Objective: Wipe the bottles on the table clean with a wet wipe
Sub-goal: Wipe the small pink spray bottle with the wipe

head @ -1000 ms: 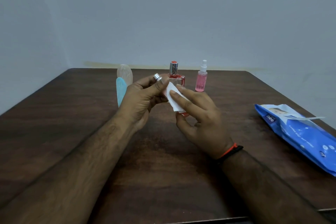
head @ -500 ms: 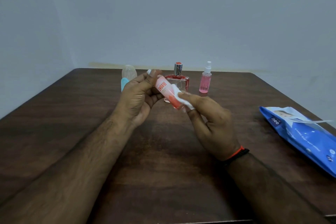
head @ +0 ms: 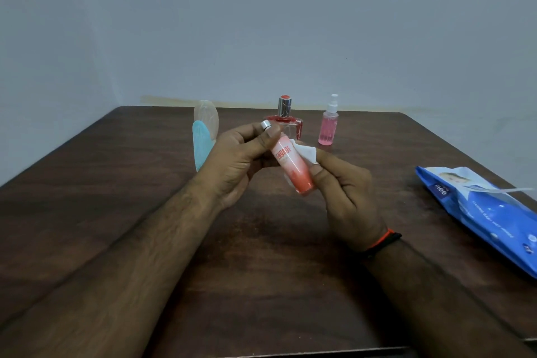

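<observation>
**A pink tube in both my hands, above the table**

My left hand grips the slim pink bottle near its silver cap, thumb pressed over the top of the body and fingers curled behind it. The bottle tilts, cap up and to the left, its darker coral base down toward my right. Red lettering runs along its side, but it is too blurred for me to read.

My right hand pinches a folded white wet wipe against the right flank of the bottle, thumb on the lower part of the tube and fingers curled behind it. An orange and black band sits on that wrist.

Both hands hold the bottle above the dark wooden table, out over its middle.

Behind my hands, at the far edge, stands a clear perfume bottle with red trim and a silver, red-topped cap (partly hidden by my fingers). Just right of it stands a small spray bottle of pink liquid with a white nozzle. To the left a pale blue bottle with a clear rounded top stands upright, touching nothing else.

On the right lies a blue wipes pack, its flap lifted; I can read "mee" in white on it, the smaller print below is unclear.
</observation>
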`<state>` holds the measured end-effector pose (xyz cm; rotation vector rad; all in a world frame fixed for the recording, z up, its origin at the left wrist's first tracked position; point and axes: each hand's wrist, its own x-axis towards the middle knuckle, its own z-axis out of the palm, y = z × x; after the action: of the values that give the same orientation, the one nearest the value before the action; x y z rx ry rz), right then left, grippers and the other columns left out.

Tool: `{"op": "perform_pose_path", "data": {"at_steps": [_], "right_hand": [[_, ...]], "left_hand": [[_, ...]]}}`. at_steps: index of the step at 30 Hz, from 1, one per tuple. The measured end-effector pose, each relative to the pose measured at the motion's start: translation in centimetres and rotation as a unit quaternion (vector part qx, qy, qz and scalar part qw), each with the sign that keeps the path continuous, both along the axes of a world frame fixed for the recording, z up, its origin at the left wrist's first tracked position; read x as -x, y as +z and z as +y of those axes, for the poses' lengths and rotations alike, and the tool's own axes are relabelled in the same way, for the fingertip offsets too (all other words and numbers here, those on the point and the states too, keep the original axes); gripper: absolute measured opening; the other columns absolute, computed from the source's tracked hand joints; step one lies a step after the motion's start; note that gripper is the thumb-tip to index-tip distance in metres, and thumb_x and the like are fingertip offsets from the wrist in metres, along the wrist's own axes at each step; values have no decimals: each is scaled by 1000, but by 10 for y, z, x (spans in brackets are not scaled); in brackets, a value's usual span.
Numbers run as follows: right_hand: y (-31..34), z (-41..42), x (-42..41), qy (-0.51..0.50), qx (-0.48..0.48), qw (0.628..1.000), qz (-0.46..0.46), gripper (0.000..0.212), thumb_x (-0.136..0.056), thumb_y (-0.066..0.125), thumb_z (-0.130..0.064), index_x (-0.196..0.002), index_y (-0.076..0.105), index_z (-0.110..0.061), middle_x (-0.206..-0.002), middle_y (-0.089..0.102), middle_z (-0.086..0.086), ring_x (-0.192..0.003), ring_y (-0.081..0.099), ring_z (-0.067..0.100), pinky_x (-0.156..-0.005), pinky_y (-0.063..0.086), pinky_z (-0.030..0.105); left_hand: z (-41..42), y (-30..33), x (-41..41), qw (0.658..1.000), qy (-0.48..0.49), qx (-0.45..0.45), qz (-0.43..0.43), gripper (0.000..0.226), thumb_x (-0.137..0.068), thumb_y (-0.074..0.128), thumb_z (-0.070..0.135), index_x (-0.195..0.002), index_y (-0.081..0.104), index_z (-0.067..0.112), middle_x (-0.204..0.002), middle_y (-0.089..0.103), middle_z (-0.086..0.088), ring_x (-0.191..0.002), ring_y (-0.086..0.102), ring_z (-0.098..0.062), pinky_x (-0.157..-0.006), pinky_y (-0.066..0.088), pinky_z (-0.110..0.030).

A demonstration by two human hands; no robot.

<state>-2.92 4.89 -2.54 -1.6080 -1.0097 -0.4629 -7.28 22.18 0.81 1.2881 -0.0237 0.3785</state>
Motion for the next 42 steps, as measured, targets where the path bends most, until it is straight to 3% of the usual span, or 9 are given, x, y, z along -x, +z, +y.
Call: {"op": "perform_pose_path", "data": {"at_steps": [6, 12, 17, 20, 24, 27, 30, 36, 42], "right_hand": [[-3, 3, -1, -12, 55, 998, -41, 38, -99, 51, -28, -130, 64, -11, -89, 72, 5, -76, 66, 17, -61, 53, 37], [-2, 5, -3, 5, 118, 989, -87, 47, -89, 71, -28, -131, 62, -9, -111, 70, -2, -97, 64, 3, -81, 49, 14], [-6, 8, -7, -18, 80, 996, -20, 39, -88, 69, -25, -125, 68, -11, -97, 72, 0, -83, 67, 11, -69, 52, 24], [-3, 8, -6, -4, 40, 996, 77, 30, -92, 68, -19, -122, 67, -21, -95, 73, 3, -78, 70, 16, -64, 59, 34], [1, 6, -3, 29, 33, 992, 117, 27, -95, 63, -11, -119, 63, -24, -97, 73, 8, -74, 70, 11, -59, 54, 14], [1, 6, -4, 29, 39, 992, 116, 23, -97, 60, -11, -115, 65, -24, -94, 73, 3, -73, 70, 8, -59, 54, 16], [-2, 7, -7, -7, 53, 998, 46, 28, -98, 59, -11, -123, 67, -20, -96, 73, 0, -81, 68, 8, -63, 54, 18], [-6, 10, -8, -26, 99, 990, -97, 35, -97, 57, -15, -132, 63, -12, -124, 67, 0, -115, 63, 10, -94, 51, 23], [-9, 10, -10, -76, 146, 967, -192, 42, -92, 67, -23, -134, 62, -15, -134, 62, 4, -116, 60, 19, -97, 49, 31]], "left_hand": [[-5, 0, 1, 994, 84, -63, 31, 49, -61, 77, 45, -85, 70, 2, -73, 73, -7, -60, 62, -13, -57, 54, -27], [-6, -3, 0, 983, 154, -78, 67, 54, -61, 80, 53, -78, 63, 4, -62, 65, -8, -52, 59, -16, -53, 51, -30], [-8, 1, 1, 987, 120, -85, 62, 58, -73, 68, 58, -93, 61, 4, -70, 68, -7, -62, 64, -20, -57, 56, -32], [-5, 3, 0, 995, 72, -55, 41, 33, -97, 55, 39, -94, 63, 8, -76, 68, -5, -66, 62, -18, -61, 55, -33], [-5, 2, 1, 999, 48, -18, 11, 20, -102, 48, 15, -107, 66, 7, -100, 76, -7, -89, 71, -17, -71, 59, -28], [-5, 2, 0, 998, 55, 0, 7, 17, -98, 55, 13, -102, 70, 7, -99, 77, -5, -93, 72, -16, -79, 59, -31], [-3, 0, -2, 996, 85, 10, 26, 13, -92, 64, 17, -92, 76, 10, -102, 77, -12, -99, 71, -26, -85, 60, -38], [-9, -2, -3, 993, 107, 34, 43, 20, -84, 72, 14, -98, 72, 0, -97, 75, -19, -79, 71, -21, -62, 60, -28], [-11, -4, -3, 990, 100, 74, 67, 35, -78, 78, 19, -104, 68, -3, -81, 72, -9, -73, 69, -19, -58, 59, -28]]}}
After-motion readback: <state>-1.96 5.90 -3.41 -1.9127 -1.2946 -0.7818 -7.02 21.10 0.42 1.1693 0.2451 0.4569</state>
